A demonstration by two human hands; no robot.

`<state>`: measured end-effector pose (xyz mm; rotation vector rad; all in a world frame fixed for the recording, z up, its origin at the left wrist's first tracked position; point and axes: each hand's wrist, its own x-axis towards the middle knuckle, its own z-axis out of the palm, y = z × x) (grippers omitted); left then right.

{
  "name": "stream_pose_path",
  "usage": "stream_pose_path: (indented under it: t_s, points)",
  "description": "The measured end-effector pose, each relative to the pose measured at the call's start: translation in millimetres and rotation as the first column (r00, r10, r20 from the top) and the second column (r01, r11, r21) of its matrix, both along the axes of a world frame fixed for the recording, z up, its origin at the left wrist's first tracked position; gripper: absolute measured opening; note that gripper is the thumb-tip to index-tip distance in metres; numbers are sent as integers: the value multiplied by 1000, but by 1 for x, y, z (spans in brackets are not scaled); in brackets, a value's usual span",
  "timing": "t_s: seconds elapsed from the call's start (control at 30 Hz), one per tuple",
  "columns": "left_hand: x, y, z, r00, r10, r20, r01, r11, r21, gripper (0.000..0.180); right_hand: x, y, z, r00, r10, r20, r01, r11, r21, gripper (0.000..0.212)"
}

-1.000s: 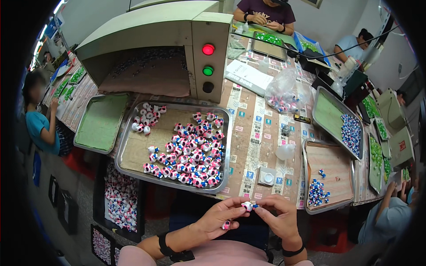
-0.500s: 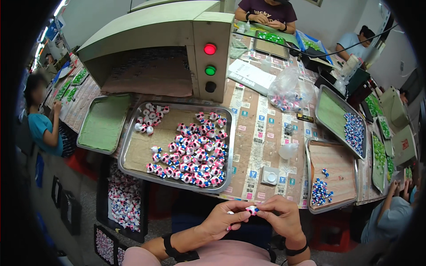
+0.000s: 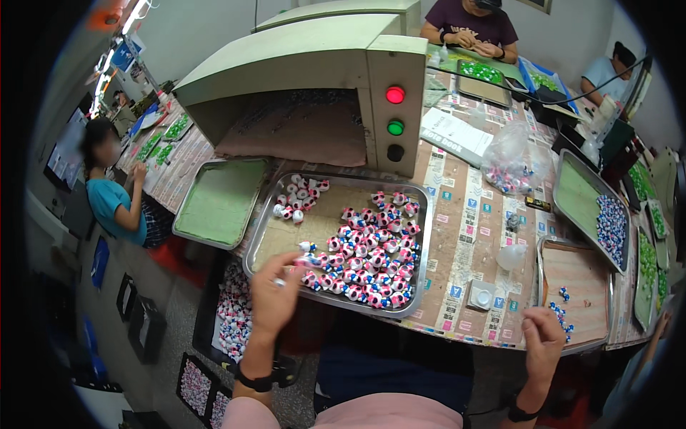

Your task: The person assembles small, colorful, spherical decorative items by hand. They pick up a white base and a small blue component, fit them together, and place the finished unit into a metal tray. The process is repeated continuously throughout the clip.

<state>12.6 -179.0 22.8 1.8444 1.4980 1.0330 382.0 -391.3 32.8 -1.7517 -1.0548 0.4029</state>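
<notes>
My left hand (image 3: 275,297) reaches over the near left corner of a metal tray (image 3: 266,250) and pinches a small pink, white and blue toy piece (image 3: 309,262) between its fingertips. The tray holds several more such pieces (image 3: 371,250). My right hand (image 3: 543,342) hovers at the near edge of the right-hand tray (image 3: 582,282), fingers curled; whether it holds anything I cannot tell. That tray holds a few small blue pieces (image 3: 559,312).
A pale green machine (image 3: 314,86) with red and green lamps stands behind the tray. An empty green-lined tray (image 3: 221,200) lies to the left. A plastic bag of pieces (image 3: 511,168) and more trays (image 3: 597,207) sit right. Other people work around the table. Boxes of pieces (image 3: 232,314) stand on the floor.
My hands were together near my lap working on one small piece. They have parted: the left moved up to the tray with a piece, the right moved out to the right tray.
</notes>
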Motion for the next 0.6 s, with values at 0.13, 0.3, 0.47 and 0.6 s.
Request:
stream_pose_path:
  t_s: [0.13, 0.3, 0.47, 0.6]
  points:
    - [-37, 30, -22, 962, 67, -264, -44, 995, 92, 22, 53, -15, -13, 958, -210, 197, 208, 978, 29, 12]
    - [-54, 24, -31, 960, 0, -280, 20, 997, 70, 21, 102, -28, -18, 869, -307, 388, 360, 930, -71, 23]
    - [-52, 28, -34, 996, 46, -83, -28, 976, 215, 13, 127, -33, -29, 796, -299, 526, 386, 920, -62, 19]
    - [-20, -7, -8, 507, 118, 854, 428, 826, -367, 12, 126, -25, -37, 787, -252, 563, 386, 913, -130, 17]
